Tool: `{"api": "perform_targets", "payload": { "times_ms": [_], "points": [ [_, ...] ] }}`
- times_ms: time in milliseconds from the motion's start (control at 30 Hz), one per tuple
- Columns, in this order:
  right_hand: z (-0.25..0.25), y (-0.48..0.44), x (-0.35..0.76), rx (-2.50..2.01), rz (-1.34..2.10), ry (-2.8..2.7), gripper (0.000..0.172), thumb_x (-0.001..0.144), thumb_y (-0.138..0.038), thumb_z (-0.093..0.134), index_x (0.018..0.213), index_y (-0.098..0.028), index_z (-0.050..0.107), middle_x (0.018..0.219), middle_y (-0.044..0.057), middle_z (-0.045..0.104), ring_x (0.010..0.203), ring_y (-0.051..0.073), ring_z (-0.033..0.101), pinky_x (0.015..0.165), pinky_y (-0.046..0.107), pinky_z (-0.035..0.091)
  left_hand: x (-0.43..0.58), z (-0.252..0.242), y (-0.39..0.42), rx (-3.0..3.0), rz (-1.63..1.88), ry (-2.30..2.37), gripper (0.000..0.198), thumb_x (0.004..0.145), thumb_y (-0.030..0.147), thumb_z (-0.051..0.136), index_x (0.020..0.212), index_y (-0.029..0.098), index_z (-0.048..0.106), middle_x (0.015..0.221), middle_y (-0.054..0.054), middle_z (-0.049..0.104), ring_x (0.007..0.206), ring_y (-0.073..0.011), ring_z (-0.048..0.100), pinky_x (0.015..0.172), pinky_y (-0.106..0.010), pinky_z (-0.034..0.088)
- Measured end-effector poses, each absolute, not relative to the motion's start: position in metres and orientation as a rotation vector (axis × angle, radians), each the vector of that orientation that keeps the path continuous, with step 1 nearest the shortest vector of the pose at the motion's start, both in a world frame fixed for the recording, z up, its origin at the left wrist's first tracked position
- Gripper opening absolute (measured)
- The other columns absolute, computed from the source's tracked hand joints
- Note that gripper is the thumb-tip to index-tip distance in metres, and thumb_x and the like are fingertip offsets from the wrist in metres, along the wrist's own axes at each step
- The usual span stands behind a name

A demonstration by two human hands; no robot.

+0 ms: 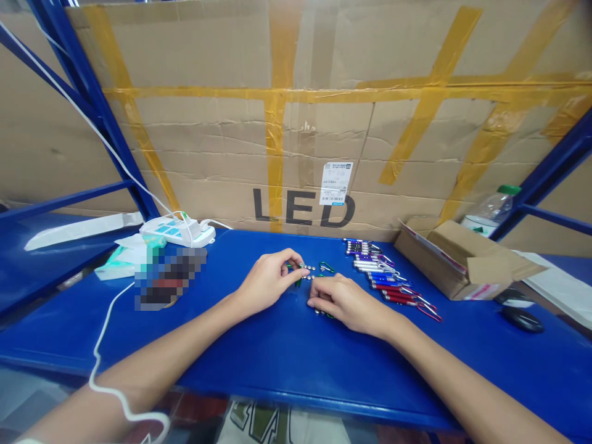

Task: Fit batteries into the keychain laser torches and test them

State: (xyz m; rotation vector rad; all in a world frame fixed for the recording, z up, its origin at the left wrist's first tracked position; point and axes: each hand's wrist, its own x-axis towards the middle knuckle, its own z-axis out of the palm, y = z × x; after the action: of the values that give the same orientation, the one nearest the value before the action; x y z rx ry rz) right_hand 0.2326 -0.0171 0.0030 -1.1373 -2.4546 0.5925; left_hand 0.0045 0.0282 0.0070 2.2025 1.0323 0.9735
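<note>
My left hand point(266, 280) is closed in a pinch beside several small silver discs point(311, 269), which look like button cells. Bits of green show at its fingertips, but I cannot make out what is held. My right hand point(345, 302) is closed too, fingers curled low over the blue table point(268, 357); what they hold is hidden. Small green and silver pieces point(326, 314) peek out beneath it. Just behind the hands lies a green carabiner point(326, 267). To the right, small flashlights with carabiners point(382, 277) lie in a row, in purple, silver, blue and red.
An open cardboard box point(457, 259) stands at right, with a black computer mouse point(522, 319) before it and a plastic bottle point(493, 209) behind. A white power strip point(178, 231), a tissue pack point(124, 256) and a blurred dark object point(169, 280) are at left. Large cardboard point(208, 148) backs the table.
</note>
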Motion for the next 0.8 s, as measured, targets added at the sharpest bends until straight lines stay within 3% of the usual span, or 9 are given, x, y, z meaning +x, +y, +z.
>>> {"api": "perform_targets", "payload": {
  "times_ms": [800],
  "points": [
    [0.0016,-0.0164,0.2324,-1.119,0.523,-2.493,0.019,0.108,-0.025,0.062,0.090,-0.022,0.062,0.085,0.000,0.072,0.078,0.018,0.063,0.080,0.031,0.042,0.0049,0.0080,0.0276,2.213,0.961,1.029,0.017,0.097,0.037,0.076,0.101,0.021,0.073,0.082,0.002,0.073,0.066,-0.0135,0.059,0.066,-0.026,0.043]
  ]
}}
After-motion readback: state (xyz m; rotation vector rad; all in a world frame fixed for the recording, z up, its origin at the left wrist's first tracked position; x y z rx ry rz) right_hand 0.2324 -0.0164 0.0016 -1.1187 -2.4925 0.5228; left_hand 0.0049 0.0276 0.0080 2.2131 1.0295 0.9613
